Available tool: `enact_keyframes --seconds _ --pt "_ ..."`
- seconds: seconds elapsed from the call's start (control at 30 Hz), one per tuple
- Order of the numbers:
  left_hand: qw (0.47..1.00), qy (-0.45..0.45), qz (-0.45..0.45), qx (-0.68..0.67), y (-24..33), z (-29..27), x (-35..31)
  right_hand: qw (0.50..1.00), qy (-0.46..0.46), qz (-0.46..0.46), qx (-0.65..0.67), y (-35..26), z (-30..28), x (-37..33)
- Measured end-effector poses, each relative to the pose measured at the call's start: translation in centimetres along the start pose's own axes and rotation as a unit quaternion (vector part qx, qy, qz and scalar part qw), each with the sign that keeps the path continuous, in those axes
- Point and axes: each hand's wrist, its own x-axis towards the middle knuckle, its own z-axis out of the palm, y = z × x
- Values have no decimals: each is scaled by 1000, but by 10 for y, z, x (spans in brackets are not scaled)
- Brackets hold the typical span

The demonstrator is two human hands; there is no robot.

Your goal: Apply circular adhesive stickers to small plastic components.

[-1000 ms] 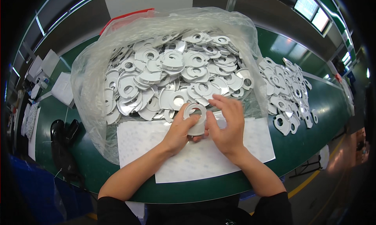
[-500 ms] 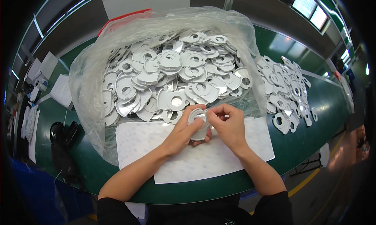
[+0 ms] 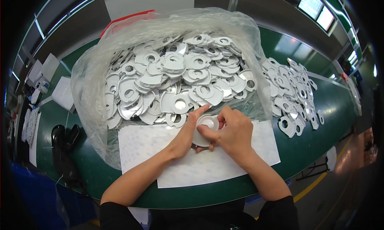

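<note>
A white, rounded plastic part [image 3: 199,140] with a raised ring at its far end is held between my hands above the white paper sheets. My left hand [image 3: 183,138] cradles it from the left and below, and some of its fingertips show under the near edge. My right hand [image 3: 237,134] grips the part from the right, its thumb lying across the ring and its index finger bent at the rim. The thumb and fingers hide part of the ring. Just beyond my hands lies a large heap of similar white parts [image 3: 180,104] in a clear plastic bag [image 3: 90,90].
White paper sheets [image 3: 188,176] lie on the green table [image 3: 228,192] under my hands. A smaller pile of white parts [image 3: 286,105] sits at the right. On the left are a black object [image 3: 64,158] and a white packet [image 3: 63,92]. A red strip [image 3: 128,18] edges the bag's back.
My right hand has moved left over the part, its thumb now across the ring. My left thumb has lifted off the part's face and now points up beside it.
</note>
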Motion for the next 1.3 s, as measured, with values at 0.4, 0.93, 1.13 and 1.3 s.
enact_keyframes --seconds 0.4,0.93,1.13,1.3 --pt "990 24 -56 -130 6 -4 4 977 -117 59 169 7 -14 4" --pt "991 64 117 29 29 -17 4 815 78 244 519 60 -25 32" --pt "717 190 245 624 54 -36 -3 693 330 277 578 78 -39 46" --pt "659 151 221 703 42 -46 -2 877 158 142 431 52 -23 36"
